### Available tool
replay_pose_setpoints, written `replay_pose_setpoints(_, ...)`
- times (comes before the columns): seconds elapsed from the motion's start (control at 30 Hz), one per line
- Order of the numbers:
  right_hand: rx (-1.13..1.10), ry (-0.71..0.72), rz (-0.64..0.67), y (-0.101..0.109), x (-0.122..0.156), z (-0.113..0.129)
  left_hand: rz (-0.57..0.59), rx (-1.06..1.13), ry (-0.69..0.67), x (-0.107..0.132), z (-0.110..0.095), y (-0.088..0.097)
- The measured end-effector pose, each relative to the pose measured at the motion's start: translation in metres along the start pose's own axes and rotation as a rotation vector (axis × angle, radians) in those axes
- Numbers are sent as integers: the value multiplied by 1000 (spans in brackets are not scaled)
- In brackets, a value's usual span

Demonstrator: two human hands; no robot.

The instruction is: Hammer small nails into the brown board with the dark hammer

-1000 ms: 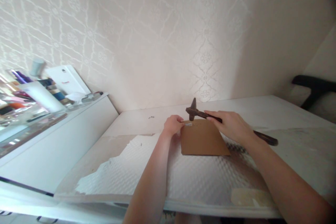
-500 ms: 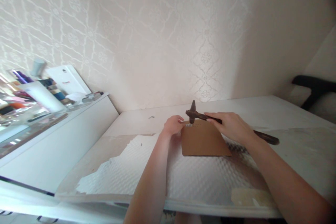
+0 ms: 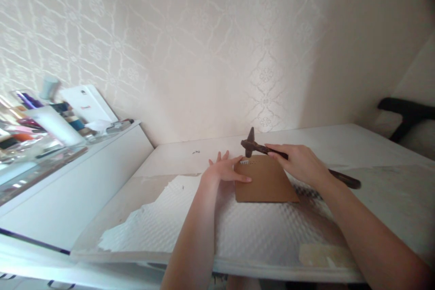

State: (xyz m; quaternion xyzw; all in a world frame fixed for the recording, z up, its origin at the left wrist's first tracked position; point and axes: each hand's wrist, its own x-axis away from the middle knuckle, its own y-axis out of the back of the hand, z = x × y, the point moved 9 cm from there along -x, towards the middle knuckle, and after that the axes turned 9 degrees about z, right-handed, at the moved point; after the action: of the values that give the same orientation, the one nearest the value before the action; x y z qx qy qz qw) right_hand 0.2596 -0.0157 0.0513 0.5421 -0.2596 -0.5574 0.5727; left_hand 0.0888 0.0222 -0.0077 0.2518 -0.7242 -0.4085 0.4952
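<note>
Card [image 3: 267, 188]: far-left corner is bearing pale bits [image 3: 244, 162], dots [image 3: 252, 162]; remainder is lying unmarked. Right hand [image 3: 301, 161]: fingers gripping hammer [image 3: 249, 145]. Left hand [image 3: 220, 171]: fingers lying open, thumb touching card.

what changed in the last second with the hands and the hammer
The left hand, bunched at the far left corner of the cardboard before, has spread open, its thumb now over the cardboard's left side. The hammer dipped, then rose slightly. The right hand still grips it, and the cardboard stays practically in place.
</note>
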Motion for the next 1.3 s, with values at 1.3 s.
replay_pose_setpoints(1.3,29,-41,1,-2,1,0,2,37,-35,-13,3,-2)
